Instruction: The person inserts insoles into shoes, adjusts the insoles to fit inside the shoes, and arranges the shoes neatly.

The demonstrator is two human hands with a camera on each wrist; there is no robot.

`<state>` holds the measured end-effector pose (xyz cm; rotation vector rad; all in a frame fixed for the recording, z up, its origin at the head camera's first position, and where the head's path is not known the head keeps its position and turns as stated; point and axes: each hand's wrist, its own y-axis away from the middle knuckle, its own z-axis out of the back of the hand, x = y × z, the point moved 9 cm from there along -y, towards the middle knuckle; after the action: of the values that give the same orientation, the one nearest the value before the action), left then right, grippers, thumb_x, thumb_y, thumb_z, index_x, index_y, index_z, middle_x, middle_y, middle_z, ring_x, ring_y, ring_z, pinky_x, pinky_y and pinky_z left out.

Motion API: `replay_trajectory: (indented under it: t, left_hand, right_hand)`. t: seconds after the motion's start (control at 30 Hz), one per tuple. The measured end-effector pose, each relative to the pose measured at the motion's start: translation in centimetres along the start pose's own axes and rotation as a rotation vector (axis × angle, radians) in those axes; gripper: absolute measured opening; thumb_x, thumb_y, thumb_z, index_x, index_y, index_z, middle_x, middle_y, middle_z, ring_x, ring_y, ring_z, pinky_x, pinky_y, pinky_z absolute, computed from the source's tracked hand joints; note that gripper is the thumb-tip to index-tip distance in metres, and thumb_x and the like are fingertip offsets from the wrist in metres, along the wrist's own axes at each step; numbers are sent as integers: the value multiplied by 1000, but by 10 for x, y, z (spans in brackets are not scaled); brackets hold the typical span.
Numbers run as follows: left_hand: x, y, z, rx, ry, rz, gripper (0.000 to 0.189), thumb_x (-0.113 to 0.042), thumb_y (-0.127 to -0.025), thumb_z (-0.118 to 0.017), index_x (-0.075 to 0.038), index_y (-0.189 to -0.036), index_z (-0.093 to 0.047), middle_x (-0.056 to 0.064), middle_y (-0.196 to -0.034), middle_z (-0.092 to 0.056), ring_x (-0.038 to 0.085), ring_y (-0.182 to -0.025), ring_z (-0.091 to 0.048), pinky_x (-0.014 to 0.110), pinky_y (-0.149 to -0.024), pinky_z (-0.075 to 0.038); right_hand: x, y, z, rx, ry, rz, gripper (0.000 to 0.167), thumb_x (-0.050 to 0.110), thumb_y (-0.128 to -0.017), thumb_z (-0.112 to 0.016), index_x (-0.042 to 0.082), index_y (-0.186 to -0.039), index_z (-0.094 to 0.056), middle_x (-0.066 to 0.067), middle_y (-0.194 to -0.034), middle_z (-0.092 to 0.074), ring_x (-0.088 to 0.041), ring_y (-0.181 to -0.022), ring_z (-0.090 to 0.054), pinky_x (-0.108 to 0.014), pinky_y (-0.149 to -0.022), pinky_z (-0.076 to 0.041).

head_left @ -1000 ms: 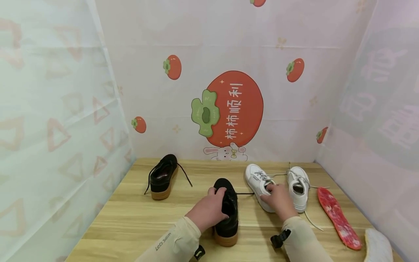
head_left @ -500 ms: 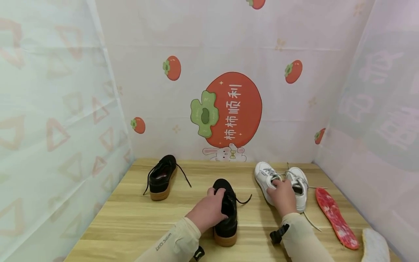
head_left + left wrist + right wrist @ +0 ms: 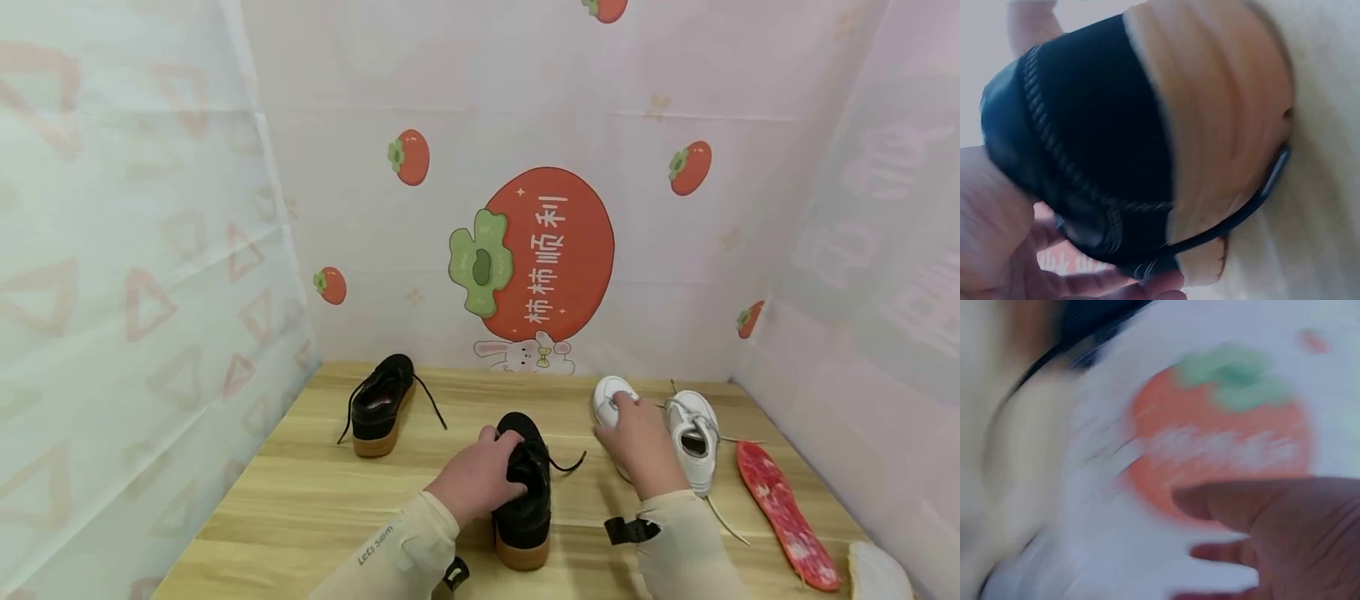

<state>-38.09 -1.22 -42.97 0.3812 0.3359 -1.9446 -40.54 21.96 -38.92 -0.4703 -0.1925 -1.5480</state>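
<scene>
Near the middle of the table, a black sneaker (image 3: 521,521) with a tan gum sole stands toe away from me. My left hand (image 3: 480,475) grips its left side, fingers by the laces and thumb at the opening. The left wrist view shows its heel and sole (image 3: 1229,125) close up. To the right my right hand (image 3: 645,446) is raised over a white sneaker (image 3: 611,392), hiding most of it. In the blurred right wrist view, the fingers (image 3: 1229,503) are loosely spread with nothing between them. A second white sneaker (image 3: 693,442) stands right beside it.
A second black sneaker (image 3: 380,408) with loose laces stands at the back left. A red patterned insole (image 3: 786,517) lies along the right side, with a white fluffy insole (image 3: 877,571) at the front right corner. Printed cloth walls (image 3: 360,217) enclose the wooden table (image 3: 300,517).
My right hand shifted the white sneaker rightward beside its mate, then let go and rose off it. The black sneaker's lace came free of the white one. My left hand stayed put.
</scene>
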Motion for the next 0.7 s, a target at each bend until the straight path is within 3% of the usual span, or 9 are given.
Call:
replay_trajectory:
  t: [0.13, 0.23, 0.4, 0.57, 0.7]
  left_hand:
    - [6, -9, 11, 27, 35, -8, 50, -45, -96, -74, -23, -140, -64, 8, -133, -64, 19, -107, -69, 43, -96, -58]
    - [5, -18, 14, 29, 84, -14, 40, -41, -95, -75, -21, -129, -71, 5, -126, -69, 20, -110, -67, 45, -99, -56]
    - [0, -29, 5, -7, 7, -27, 28, -34, -90, -79, -21, -115, -76, 3, -109, -66, 16, -88, -61, 39, -87, -57]
    - [-2, -30, 6, -88, -62, -24, 12, -26, -91, -77, -17, -99, -75, 3, -95, -66, 16, -78, -59, 36, -76, -54]
    - [-2, -32, 9, -110, -60, -14, 11, -25, -96, -74, -15, -101, -76, 5, -95, -66, 16, -77, -60, 36, -75, -54]
  right_hand:
    - [63, 12, -4, 179, -106, 182, 37, 32, -92, -79, 9, -121, -70, -16, -110, -73, -28, -92, -70, -49, -78, -57]
    - [89, 18, -22, 269, -132, 277, 29, 27, -88, -83, 14, -113, -73, -9, -103, -74, -19, -83, -65, -42, -74, -55]
    - [103, 17, -47, 252, -107, 370, 25, 11, -81, -83, 15, -105, -77, -2, -98, -77, -21, -87, -68, -42, -81, -56]
    - [111, 15, -54, 214, -85, 369, 16, 10, -82, -82, 15, -96, -74, 0, -90, -74, -20, -82, -66, -43, -79, -55]
    - [112, 10, -57, 189, -71, 367, 16, 10, -84, -82, 16, -87, -68, 0, -83, -69, -20, -78, -62, -42, -77, -53]
